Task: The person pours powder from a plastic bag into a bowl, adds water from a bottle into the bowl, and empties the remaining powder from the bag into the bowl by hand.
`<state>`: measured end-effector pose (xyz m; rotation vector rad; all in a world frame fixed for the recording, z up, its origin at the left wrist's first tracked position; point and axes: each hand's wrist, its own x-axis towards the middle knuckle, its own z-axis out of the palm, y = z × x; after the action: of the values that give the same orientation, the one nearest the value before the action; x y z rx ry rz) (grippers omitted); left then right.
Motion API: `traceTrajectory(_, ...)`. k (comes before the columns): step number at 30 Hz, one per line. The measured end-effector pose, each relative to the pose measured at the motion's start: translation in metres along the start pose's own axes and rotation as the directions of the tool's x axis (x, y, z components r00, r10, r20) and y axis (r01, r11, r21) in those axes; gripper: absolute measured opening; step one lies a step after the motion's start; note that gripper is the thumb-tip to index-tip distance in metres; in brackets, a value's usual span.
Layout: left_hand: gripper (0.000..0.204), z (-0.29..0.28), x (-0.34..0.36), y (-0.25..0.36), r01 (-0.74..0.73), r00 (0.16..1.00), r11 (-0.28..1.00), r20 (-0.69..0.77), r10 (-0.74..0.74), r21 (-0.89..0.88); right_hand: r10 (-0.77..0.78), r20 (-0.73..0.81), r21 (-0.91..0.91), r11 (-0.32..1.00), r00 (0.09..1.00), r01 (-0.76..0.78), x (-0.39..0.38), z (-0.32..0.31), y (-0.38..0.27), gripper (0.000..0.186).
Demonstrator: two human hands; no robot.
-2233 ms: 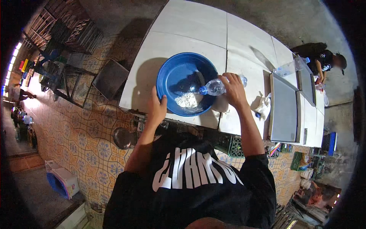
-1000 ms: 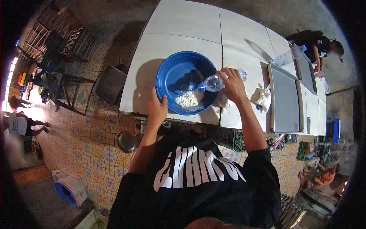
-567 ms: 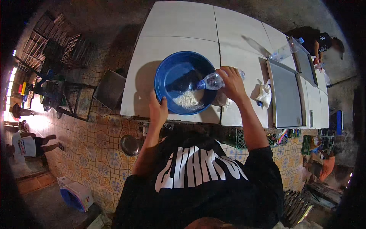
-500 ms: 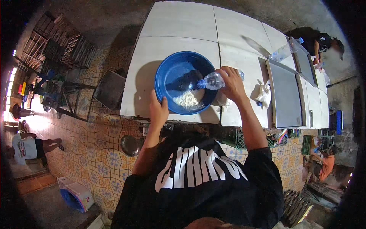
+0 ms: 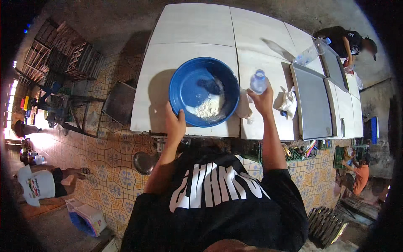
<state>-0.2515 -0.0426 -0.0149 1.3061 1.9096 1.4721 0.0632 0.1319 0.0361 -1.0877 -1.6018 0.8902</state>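
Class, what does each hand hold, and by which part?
Left hand: the blue basin, at its near-left rim. Right hand: the clear plastic bottle, by its body.

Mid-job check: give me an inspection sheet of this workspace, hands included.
Surface: white tabletop with dark seams.
Job's things: blue basin with white powder inside; small clear bottle to its right.
Clutter: two grey trays, white bundle, large clear bottle.
Hands: left hand touches the basin's near-left edge; right hand holds the small bottle.
Cables: nothing seen.
Surroundings: patterned floor; person in a dark shirt beyond the table's right end.
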Motion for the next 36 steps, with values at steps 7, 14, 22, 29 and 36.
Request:
traceTrajectory(7, 0.061, 0.006, 0.001, 0.003, 0.118, 0.992, 0.993, 0.041, -0.119, 0.021, 0.161, -0.141, 0.036, 0.987, 0.977, -0.157, -0.021, -0.018, 0.036, 0.052)
traceTrajectory(14, 0.066, 0.003, 0.004, -0.010, 0.019, 0.997, 0.998, 0.079, -0.024, 0.064, 0.230, -0.182, -0.040, 0.970, 0.956, -0.241, -0.033, -0.020, 0.018, 0.046)
traceTrajectory(22, 0.066, -0.001, 0.008, 0.013, 0.217, 0.968, 0.972, 0.149, -0.202, -0.092, 0.129, -0.157, -0.212, 0.964, 0.979, -0.161, -0.071, -0.029, 0.032, 0.052)
traceTrajectory(29, 0.060, -0.003, 0.012, -0.024, 0.052, 0.996, 0.999, 0.067, -0.052, 0.013, 0.310, -0.133, -0.637, 0.701, 0.941, -0.321, -0.102, -0.025, -0.008, 0.039)
traceTrajectory(36, 0.059, -0.007, 0.010, 0.011, 0.012, 1.000, 0.998, 0.020, -0.013, 0.055, 0.079, 0.128, -0.411, 0.912, 0.989, -0.020, -0.086, 0.024, -0.071, 0.023)
